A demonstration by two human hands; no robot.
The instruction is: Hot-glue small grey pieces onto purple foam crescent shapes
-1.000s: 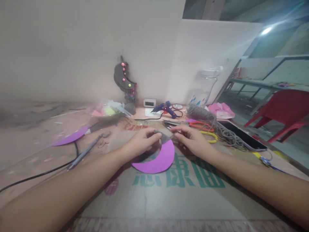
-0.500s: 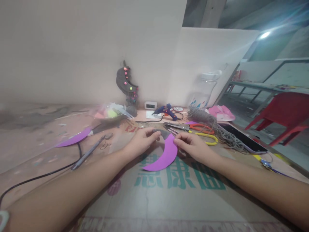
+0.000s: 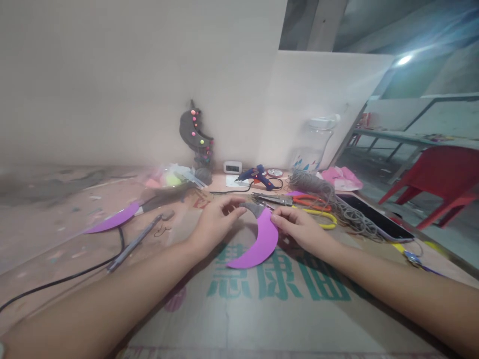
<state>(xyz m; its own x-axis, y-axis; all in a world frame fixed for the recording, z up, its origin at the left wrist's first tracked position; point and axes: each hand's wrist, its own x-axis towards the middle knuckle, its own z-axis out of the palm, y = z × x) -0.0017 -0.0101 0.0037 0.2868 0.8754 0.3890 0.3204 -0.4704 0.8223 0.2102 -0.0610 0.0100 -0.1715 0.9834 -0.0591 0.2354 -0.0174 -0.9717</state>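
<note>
Between my hands is a purple crescent [image 3: 258, 249], its upper end covered in grey yarn [image 3: 255, 208]. My left hand [image 3: 219, 222] is closed, thumb and fingers pinching the grey-covered tip. On the crescent's right edge, just below the grey part, my right hand [image 3: 295, 222] pinches the purple sheet. The free purple point hangs toward the lower left, over a cardboard sheet [image 3: 232, 319] with green print. A loose grey yarn bundle [image 3: 310, 183] lies beyond my right hand, its strands trailing to the right.
Behind my right hand lie orange-handled pliers [image 3: 310, 202] and yellow-handled scissors [image 3: 322, 219]. A blue glue gun [image 3: 258, 175], a clear bottle [image 3: 314, 144] and a phone [image 3: 374, 217] stand or lie farther out. At left are a pen [image 3: 134, 244] and another purple piece [image 3: 112, 219].
The crescent has shifted slightly right and down in view, with both hands still on it. More of its grey tip shows beside my left fingers. The whole view has tilted a little.
</note>
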